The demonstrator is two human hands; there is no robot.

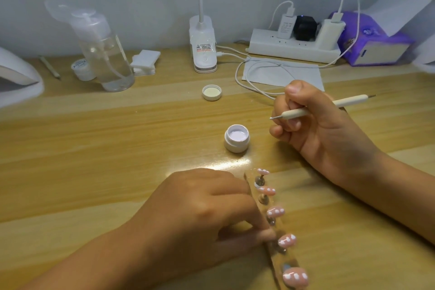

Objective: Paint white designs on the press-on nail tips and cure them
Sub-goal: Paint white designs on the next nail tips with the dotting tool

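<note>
The left hand (pixel 200 209) pinches the clear acrylic strip (pixel 292 262) to steady its 5 white-dotted pink nail tips (pixel 275 212), while the right hand (pixel 315 129), fingers curled, grips a slim white dotting tool (pixel 306 110) beside the open white gel jar (pixel 236 138), likely for reloading.

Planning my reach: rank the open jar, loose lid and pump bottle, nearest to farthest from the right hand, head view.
1. Open jar, just left of the right hand.
2. Loose lid, farther back-left.
3. Pump bottle, far left, at the back.
</note>
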